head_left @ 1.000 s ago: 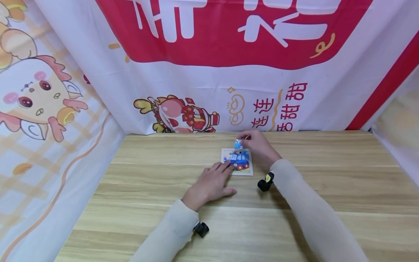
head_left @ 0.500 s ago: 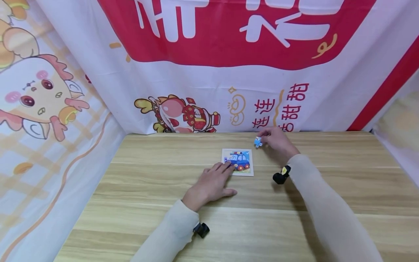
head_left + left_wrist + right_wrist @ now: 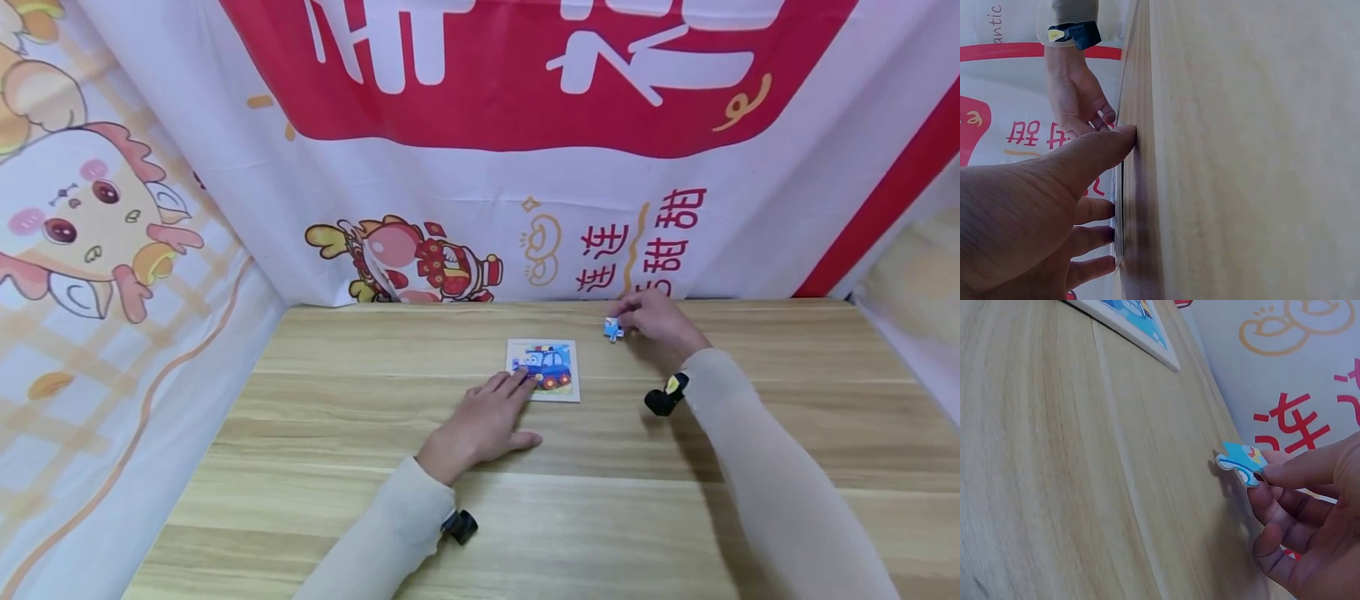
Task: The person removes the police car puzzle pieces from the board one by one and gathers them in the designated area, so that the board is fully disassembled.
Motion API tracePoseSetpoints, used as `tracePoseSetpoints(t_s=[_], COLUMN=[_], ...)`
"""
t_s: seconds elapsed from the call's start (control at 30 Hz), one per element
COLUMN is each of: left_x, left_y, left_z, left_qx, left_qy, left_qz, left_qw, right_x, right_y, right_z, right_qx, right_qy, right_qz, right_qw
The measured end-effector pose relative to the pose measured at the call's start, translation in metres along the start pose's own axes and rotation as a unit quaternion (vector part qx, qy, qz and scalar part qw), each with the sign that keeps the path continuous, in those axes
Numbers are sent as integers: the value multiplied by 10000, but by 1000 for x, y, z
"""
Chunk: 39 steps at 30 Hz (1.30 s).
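Note:
A small square jigsaw puzzle (image 3: 558,362) in a white frame lies on the wooden table, showing a blue cartoon car. My left hand (image 3: 480,421) rests with spread, fairly straight fingers on its lower left part, covering that corner. In the left wrist view the fingertips (image 3: 1100,265) press on the thin board while the thumb lies on the table. To the right of the frame, my right hand (image 3: 660,323) pinches a light blue puzzle piece (image 3: 1244,461) between thumb and forefinger. The piece is held just over the table, and its printed side shows in the right wrist view.
The wooden table (image 3: 337,500) runs back to a hanging white and red printed cloth (image 3: 450,183). Another printed cloth (image 3: 97,250) hangs on the left. A black wrist camera (image 3: 666,396) sits on the right sleeve and another camera (image 3: 460,527) on the left.
My right hand has carried the puzzle piece from over the frame's top edge to the right, away from the frame. The left hand stays where it was.

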<state>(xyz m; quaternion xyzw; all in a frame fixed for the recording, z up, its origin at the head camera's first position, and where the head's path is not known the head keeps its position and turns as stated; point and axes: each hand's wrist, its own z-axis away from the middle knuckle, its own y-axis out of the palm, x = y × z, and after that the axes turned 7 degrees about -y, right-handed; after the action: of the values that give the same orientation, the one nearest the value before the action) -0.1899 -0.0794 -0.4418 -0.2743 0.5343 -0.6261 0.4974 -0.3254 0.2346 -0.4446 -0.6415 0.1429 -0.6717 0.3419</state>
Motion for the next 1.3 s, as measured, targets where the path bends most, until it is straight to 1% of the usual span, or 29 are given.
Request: tracePoseSetpoints(t_s=[0.23,0.4,0.73,0.87,1.17,1.3], left_x=[0,1,3,3,2,2], left_y=[0,1,4,3,0,0], left_z=[2,1,-2,-1,0,0], left_qx=[37,32,127,96,24,17], left_qy=[-16,-16,-44,-22,10,13], left_qz=[47,80,25,62,56,17], left_qw=[10000,10000,9999,9999,10000,10000], right_x=[-5,-6,-9,-10,-9,-4], right_y=[0,1,2,4,5,8], right_z=[-1,-3,-4,-5,-4,-2], right_qx=[-31,-69,-47,-99,-250,-364], right_qy=[-7,55,7,-13,-115,-360], right_qz=[6,-30,175,208,208,325], right_qw=[10000,10000,9998,9997,9994,9982])
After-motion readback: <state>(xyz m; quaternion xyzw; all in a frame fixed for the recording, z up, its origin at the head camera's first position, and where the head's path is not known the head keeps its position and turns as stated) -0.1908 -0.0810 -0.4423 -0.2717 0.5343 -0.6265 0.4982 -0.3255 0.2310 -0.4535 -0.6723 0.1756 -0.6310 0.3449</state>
